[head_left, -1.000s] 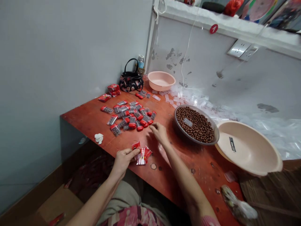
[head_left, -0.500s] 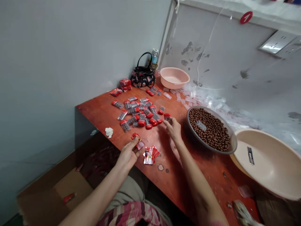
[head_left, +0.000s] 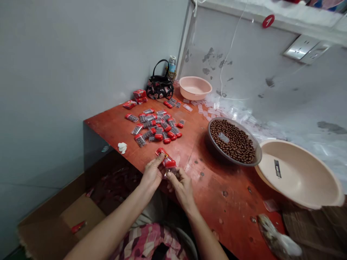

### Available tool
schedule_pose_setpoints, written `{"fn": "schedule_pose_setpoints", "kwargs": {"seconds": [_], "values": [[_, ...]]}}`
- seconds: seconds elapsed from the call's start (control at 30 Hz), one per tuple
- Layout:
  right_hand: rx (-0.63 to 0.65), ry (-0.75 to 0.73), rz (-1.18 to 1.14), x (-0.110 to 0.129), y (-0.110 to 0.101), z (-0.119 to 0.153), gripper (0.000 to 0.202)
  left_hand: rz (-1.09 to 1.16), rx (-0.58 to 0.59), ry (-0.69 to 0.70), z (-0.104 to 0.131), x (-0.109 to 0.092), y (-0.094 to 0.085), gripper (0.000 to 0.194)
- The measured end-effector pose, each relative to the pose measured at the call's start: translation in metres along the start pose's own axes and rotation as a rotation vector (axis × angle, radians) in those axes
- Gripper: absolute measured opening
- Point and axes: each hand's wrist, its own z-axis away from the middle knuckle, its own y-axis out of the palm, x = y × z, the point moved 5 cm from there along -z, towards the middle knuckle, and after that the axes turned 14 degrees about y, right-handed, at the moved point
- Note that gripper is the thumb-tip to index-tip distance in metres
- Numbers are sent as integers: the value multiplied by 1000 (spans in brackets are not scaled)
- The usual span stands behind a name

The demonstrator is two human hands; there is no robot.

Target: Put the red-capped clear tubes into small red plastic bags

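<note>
Close together over the near edge of the table are my two hands. My left hand (head_left: 152,174) is closed on a red printed plastic pouch (head_left: 162,152), pinched under the thumb. My right hand (head_left: 184,187) grips a small clear container with a red cap (head_left: 170,164), its cap end against the pouch. Whether the container is inside the pouch mouth I cannot tell. Beyond them lies a pile of similar red-capped containers (head_left: 158,130) filled with dark balls. The pouches that lay on the table are hidden behind my hands.
A grey basin (head_left: 256,157) of brown balls holds a clear container on top. Beside it stands a large beige basin (head_left: 300,173); a pink basin (head_left: 195,88) and a floral handbag (head_left: 159,89) stand at the back. A cardboard box (head_left: 51,220) sits below, left of the table.
My right hand has picked up a red-capped container beside the pile and brought it back to my left hand. The view has shifted slightly to the right.
</note>
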Motion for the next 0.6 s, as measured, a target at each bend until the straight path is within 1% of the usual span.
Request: {"fn": "schedule_pose_setpoints", "kwargs": {"seconds": [0.13, 0.23, 0.3, 0.43, 0.5, 0.6], "values": [[45, 18, -53, 1, -1, 2, 17, -29, 48, 28, 6, -2, 2, 13], [84, 26, -56, -1, 0, 3, 17, -80, 140, 0, 8, -1, 4, 15], [30, -10, 0, -1, -2, 3, 17, -125, 195, -8, 8, 0, 4, 17], [-133, -108, 145, 1, -6, 2, 18, -190, 219, 2, 8, -2, 2, 17], [-166, -118, 165, 1, -6, 1, 17, -219, 233, -19, 10, -2, 2, 17], [-169, -115, 152, 0, -5, -1, 17, -254, 274, -56, 11, 0, 3, 18]]}}
